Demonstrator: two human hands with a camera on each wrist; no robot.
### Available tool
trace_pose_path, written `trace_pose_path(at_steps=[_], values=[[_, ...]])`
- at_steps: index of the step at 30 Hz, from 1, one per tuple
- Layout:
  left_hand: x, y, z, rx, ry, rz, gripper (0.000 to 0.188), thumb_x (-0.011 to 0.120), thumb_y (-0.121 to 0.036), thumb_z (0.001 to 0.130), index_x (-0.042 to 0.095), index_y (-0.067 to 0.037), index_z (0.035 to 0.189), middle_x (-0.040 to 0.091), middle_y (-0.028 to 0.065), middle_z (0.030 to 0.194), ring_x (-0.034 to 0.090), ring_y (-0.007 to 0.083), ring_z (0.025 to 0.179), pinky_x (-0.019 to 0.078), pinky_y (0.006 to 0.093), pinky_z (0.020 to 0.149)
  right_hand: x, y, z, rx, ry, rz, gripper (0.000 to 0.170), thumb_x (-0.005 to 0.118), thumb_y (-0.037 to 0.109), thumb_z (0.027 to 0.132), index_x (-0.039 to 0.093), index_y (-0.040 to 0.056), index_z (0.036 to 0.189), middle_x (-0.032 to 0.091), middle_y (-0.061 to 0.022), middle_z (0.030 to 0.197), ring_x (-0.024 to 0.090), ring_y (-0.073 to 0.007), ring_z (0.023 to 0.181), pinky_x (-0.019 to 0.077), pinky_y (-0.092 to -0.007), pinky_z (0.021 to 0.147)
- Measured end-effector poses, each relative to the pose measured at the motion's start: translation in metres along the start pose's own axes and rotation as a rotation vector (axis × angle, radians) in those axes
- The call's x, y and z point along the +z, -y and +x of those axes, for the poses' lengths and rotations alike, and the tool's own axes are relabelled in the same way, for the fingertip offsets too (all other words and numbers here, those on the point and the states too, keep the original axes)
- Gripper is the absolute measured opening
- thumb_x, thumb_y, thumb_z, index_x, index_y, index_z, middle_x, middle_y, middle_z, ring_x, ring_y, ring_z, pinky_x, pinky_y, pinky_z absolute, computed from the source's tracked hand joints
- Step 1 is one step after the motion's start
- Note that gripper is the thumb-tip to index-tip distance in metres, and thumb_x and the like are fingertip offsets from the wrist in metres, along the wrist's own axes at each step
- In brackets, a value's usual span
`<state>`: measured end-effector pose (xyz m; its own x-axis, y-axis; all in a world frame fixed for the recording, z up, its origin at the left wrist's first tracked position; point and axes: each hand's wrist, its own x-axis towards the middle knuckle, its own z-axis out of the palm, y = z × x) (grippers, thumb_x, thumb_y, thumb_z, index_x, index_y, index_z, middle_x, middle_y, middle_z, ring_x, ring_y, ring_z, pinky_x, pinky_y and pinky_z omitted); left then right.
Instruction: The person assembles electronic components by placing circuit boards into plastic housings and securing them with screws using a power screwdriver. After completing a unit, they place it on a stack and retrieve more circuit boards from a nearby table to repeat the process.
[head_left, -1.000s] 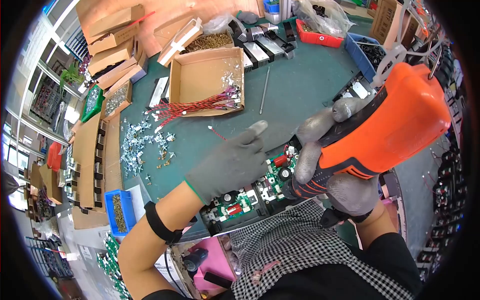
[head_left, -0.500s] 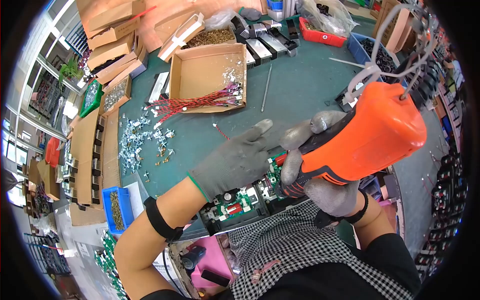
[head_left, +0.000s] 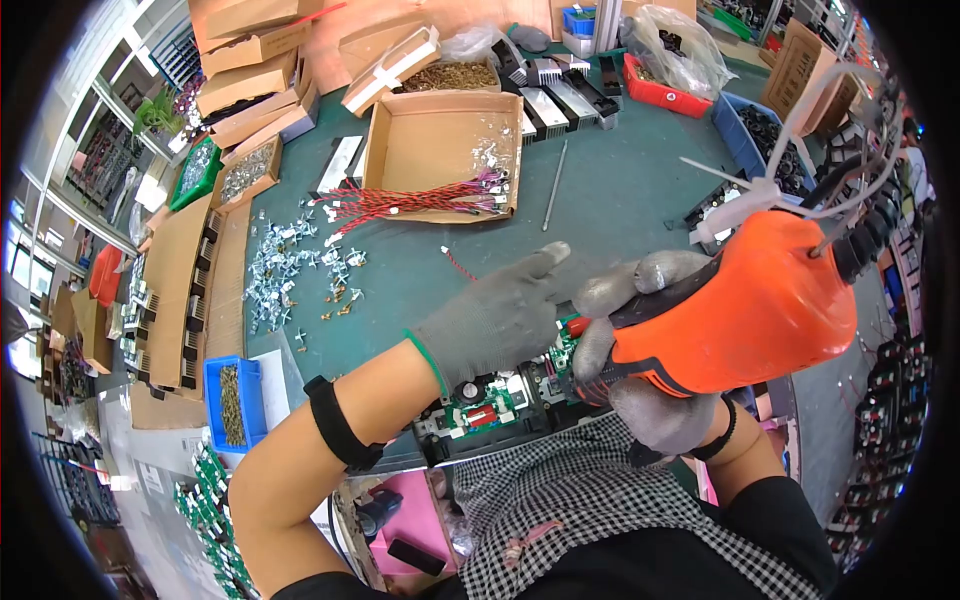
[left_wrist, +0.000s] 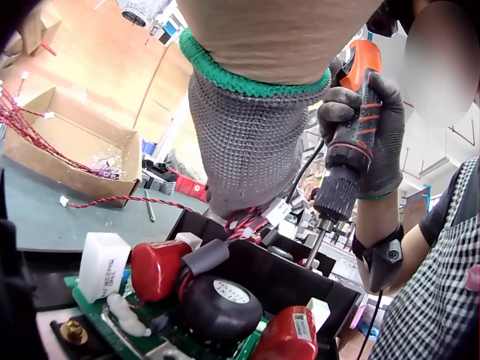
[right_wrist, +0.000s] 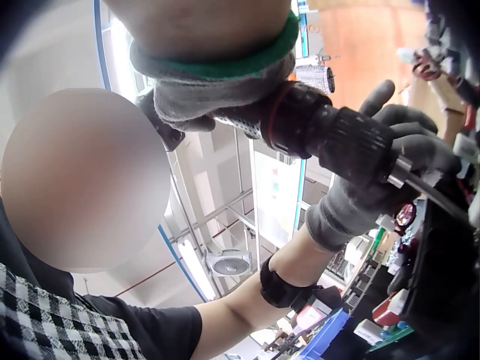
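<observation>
My right hand, in a grey glove, grips an orange-and-black power screwdriver. In the left wrist view its bit points down into a black housing. The housing holds green circuit boards with red and black round components. My left hand, also gloved, lies over the boards, its index finger stretched forward. Red-and-black twisted wires lie right at that hand in the left wrist view. Its other fingertips are hidden, so I cannot tell if they pinch anything.
A cardboard tray with bundled red wires stands beyond my hands. Loose screws lie at the left, near a blue bin. A metal rod lies behind. Cable ties and a cord hang by the screwdriver's end.
The screwdriver's rear end has swung left and toward my body in my right hand, its front staying over the housing. My left hand keeps its place over the boards. The head view has shifted slightly.
</observation>
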<state>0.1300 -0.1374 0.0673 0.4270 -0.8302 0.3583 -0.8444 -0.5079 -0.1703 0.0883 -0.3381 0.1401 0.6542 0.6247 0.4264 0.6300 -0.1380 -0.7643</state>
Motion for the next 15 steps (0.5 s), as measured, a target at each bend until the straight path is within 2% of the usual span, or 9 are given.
trace_pose_path(at_steps=[8,11,15], values=[[0.014,-0.001,-0.002,0.014,0.015,0.085,0.017,0.061,-0.017,0.077,0.072,-0.018,0.064,0.068,-0.0026,0.072,0.063,0.0143,0.094,0.0216,0.0405,0.118,0.004,-0.003,0.000,-0.042,0.001,-0.041,0.058,0.069,0.000,0.082,0.034,0.0084,0.127,0.056,-0.0189,0.115,0.066,-0.0213,0.084,0.0564,-0.0316,0.069],[0.015,-0.001,-0.003,0.010,0.009,0.089,0.016,0.061,-0.018,0.077,0.072,-0.018,0.065,0.068,-0.0032,0.072,0.063,0.0148,0.097,0.0213,0.0406,0.118,0.005,-0.003,0.000,-0.061,0.001,-0.051,0.055,0.065,-0.002,0.083,0.034,0.0082,0.127,0.057,-0.0185,0.114,0.066,-0.0207,0.082,0.0559,-0.0310,0.068],[0.016,-0.001,-0.004,0.004,-0.003,0.082,0.016,0.062,-0.019,0.078,0.072,-0.019,0.066,0.068,-0.0039,0.073,0.062,0.0154,0.100,0.0209,0.0407,0.118,0.015,-0.012,-0.001,-0.070,-0.037,0.115,0.051,0.059,-0.006,0.083,0.034,0.0077,0.126,0.057,-0.0184,0.112,0.066,-0.0203,0.079,0.0554,-0.0300,0.067]])
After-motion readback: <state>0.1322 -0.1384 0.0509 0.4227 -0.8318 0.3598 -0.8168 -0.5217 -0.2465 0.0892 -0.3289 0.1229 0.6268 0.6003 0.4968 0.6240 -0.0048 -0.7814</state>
